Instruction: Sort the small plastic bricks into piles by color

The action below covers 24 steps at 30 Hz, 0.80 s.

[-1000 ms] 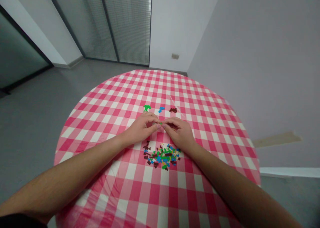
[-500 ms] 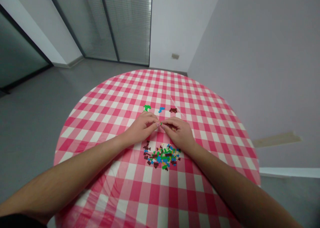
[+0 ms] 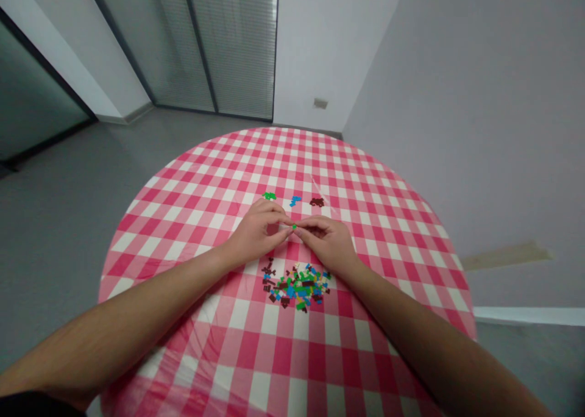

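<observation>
A grey floor [image 3: 68, 179] and pale walls fill the far part of the scene, with glass doors behind slatted blinds [image 3: 228, 45] at the far left and a small wall socket [image 3: 320, 103] low on the far wall.

A round table [image 3: 283, 356] covered in a red-and-white checked cloth takes up the middle and near part. Two bare forearms reach in from the near corners and meet above the middle of the table.

The left hand [image 3: 258, 234] and the right hand [image 3: 329, 243] are curled, fingertips touching each other. Both pinch one tiny green piece [image 3: 294, 227] between thumb and forefinger, so the piece sits right where the two hands meet, raised a little over the cloth; how far above it cannot be told.

Just near of the hands lies a loose pile of small bricks [image 3: 299, 286] in green, blue, dark brown and a few pale colours, spread flat on the cloth.

Just beyond the hands three small groups lie in a row: a green group [image 3: 269, 196] on the left, a blue group [image 3: 295, 200] in the middle and a dark brown group [image 3: 316, 202] on the right, each apart from the next.
</observation>
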Available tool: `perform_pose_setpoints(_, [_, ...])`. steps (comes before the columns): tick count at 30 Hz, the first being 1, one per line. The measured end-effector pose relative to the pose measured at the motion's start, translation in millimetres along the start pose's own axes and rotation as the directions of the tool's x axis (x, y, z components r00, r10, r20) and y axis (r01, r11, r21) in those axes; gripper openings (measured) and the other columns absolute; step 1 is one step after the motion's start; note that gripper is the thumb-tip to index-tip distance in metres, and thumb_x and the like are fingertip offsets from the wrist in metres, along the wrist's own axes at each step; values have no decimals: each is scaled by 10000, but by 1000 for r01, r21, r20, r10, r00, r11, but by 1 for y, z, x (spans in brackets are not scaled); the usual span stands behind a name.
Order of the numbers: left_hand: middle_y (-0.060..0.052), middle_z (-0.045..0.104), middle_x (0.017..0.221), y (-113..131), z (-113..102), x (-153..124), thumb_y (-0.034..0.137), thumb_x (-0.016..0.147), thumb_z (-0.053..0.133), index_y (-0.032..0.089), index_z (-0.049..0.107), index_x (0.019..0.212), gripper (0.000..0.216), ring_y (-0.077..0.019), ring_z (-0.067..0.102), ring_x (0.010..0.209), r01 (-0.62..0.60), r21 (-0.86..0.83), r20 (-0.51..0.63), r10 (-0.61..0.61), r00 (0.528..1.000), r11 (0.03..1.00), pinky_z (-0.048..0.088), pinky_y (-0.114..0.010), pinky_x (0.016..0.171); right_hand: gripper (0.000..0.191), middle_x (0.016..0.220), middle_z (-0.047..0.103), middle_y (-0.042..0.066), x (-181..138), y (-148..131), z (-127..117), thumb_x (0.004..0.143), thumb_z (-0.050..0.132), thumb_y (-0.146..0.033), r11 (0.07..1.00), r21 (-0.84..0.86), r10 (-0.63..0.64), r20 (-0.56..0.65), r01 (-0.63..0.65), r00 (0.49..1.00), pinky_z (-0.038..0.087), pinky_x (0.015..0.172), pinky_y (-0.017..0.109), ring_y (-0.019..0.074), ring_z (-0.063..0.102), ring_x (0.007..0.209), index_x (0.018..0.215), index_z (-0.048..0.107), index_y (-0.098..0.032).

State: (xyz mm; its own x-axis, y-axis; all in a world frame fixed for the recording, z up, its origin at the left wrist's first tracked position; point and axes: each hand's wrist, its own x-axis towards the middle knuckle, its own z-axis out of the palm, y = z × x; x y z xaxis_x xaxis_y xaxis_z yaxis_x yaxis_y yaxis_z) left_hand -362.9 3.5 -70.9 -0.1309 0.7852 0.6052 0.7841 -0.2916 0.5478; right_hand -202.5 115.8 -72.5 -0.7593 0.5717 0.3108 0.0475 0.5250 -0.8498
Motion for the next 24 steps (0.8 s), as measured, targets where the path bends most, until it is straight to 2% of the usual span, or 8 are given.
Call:
perform_pose_setpoints(5, [-28, 670, 858, 3, -2, 2, 164, 793, 667, 220, 686, 841, 76, -199, 596, 867, 1, 44, -8, -1, 1000, 999, 481, -393, 822, 135, 850, 756, 56, 0, -2, 0, 824, 670, -302, 1000, -17, -4, 3, 4, 1000, 553, 651, 310, 177, 682, 733, 893, 754, -222])
perform_pose_setpoints(8, [-26, 678, 851, -6, -9, 4, 185, 785, 658, 224, 687, 799, 51, -206, 600, 870, 50, 126, -21, -47, 999, 991, 467, -401, 845, 150, 859, 760, 58, -1, -4, -1, 830, 647, -295, 998, -54, -16, -26, 15, 1000, 554, 657, 308, 177, 686, 737, 898, 751, -211])
perform_pose_setpoints(11, [-36, 695, 876, -26, -20, 8, 222, 789, 651, 218, 707, 806, 58, -222, 605, 894, 186, 213, -71, -175, 982, 959, 452, -416, 879, 156, 833, 759, 59, -1, -5, -1, 831, 625, -280, 996, -91, -21, -29, 18, 999, 549, 642, 302, 172, 683, 710, 886, 747, -201])
perform_pose_setpoints(13, [-41, 702, 851, -41, -25, 11, 242, 781, 647, 208, 710, 770, 72, -230, 613, 883, 314, 263, -113, -294, 949, 912, 458, -405, 864, 158, 819, 757, 62, -2, -5, -1, 829, 616, -277, 994, -103, -23, -21, 21, 1000, 549, 638, 307, 175, 681, 703, 881, 745, -201])
perform_pose_setpoints(16, [-52, 709, 812, -56, -29, 13, 278, 752, 661, 206, 734, 754, 103, -251, 617, 853, 448, 364, -111, -439, 891, 817, 459, -401, 819, 161, 816, 755, 69, -2, -5, -1, 827, 611, -280, 995, -94, -31, -17, 30, 999, 553, 645, 320, 182, 686, 711, 883, 740, -201])
perform_pose_setpoints(19, [-57, 720, 828, -60, -29, 13, 302, 741, 651, 224, 764, 785, 144, -271, 614, 854, 466, 451, -67, -492, 868, 761, 447, -417, 799, 161, 811, 753, 68, -3, -6, -1, 828, 608, -279, 996, -82, -31, -15, 30, 999, 555, 650, 324, 182, 688, 716, 881, 736, -196])
perform_pose_setpoints(24, [-64, 724, 853, -60, -28, 13, 310, 740, 633, 247, 775, 808, 169, -278, 610, 844, 473, 484, -58, -512, 857, 736, 433, -423, 766, 163, 800, 750, 59, -3, -9, -4, 828, 608, -283, 996, -94, -8, -29, 6, 1000, 542, 619, 304, 169, 673, 686, 881, 736, -195])
